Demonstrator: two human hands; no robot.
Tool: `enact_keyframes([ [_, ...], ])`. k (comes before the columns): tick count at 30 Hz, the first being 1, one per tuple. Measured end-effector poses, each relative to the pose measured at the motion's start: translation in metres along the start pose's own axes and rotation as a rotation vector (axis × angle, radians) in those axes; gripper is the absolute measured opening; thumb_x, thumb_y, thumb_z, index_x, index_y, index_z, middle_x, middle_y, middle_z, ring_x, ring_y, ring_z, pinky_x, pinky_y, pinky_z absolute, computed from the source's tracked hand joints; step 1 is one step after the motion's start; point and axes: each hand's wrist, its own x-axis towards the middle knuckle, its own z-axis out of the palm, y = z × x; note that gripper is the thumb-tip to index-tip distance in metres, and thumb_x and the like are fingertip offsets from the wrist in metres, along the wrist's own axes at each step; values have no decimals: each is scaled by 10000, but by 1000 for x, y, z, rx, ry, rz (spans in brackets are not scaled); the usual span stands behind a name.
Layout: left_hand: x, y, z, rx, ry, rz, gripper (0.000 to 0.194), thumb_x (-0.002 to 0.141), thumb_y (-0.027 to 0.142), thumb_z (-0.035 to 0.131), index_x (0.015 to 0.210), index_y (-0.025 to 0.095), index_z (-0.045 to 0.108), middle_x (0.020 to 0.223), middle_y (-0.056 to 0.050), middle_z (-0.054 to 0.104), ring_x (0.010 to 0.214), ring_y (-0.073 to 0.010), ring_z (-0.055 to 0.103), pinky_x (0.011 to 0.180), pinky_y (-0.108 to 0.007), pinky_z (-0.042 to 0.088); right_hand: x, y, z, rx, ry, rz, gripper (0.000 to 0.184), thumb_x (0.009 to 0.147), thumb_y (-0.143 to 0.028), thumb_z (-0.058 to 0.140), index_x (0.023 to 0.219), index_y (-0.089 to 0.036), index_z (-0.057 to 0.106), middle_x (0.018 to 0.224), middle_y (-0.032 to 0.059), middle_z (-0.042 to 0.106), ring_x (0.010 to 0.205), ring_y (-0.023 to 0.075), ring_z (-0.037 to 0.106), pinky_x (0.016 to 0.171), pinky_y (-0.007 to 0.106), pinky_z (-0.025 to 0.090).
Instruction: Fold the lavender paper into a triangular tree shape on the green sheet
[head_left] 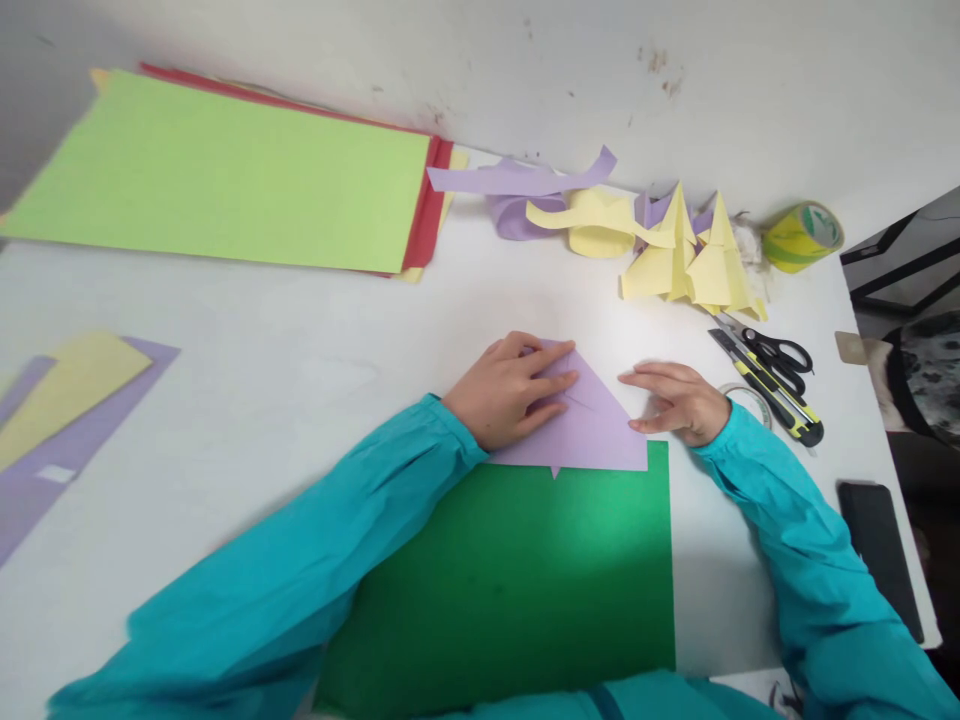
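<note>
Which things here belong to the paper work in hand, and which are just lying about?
Seemingly part of the work:
- purple paper, under the left hand
- green sheet, partly beneath it

Apparently lying about:
- scissors
- cutter
- yellow tape roll
- black flat object
- lime sheet

The folded paper was pale lilac, the sheet under its near edge deep green, and the sleeves turquoise. Far left, a lime-green sheet topped a red one. Far right, pointed paper shapes were pale yellow, the tape roll yellow and green, and the utility knife yellow and black. The scissors' handles and the phone were black, the desk plain white, and the wall off-white with brownish spots.
</note>
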Motion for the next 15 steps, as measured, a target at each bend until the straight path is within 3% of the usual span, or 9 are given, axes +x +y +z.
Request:
enact_keyframes([
  [10, 0, 0, 0, 5, 1, 1, 368, 920, 365, 479, 1154, 154, 669, 1354, -146, 523, 1081, -301, 465, 918, -490, 436, -4, 4, -14, 106, -170, 11, 304, 911, -188, 525, 869, -397, 743, 1409, -33, 492, 1338, 185, 375, 1031, 422, 401],
  [15, 0, 0, 0, -10, -2, -6, 366, 921, 368, 475, 1160, 164, 664, 1359, -138, 521, 1084, -297, 464, 920, -493, 433, -5, 4, -15, 157, -162, 6, 387, 929, -139, 463, 824, -375, 752, 1413, -19, 488, 1349, 182, 362, 1031, 437, 397],
])
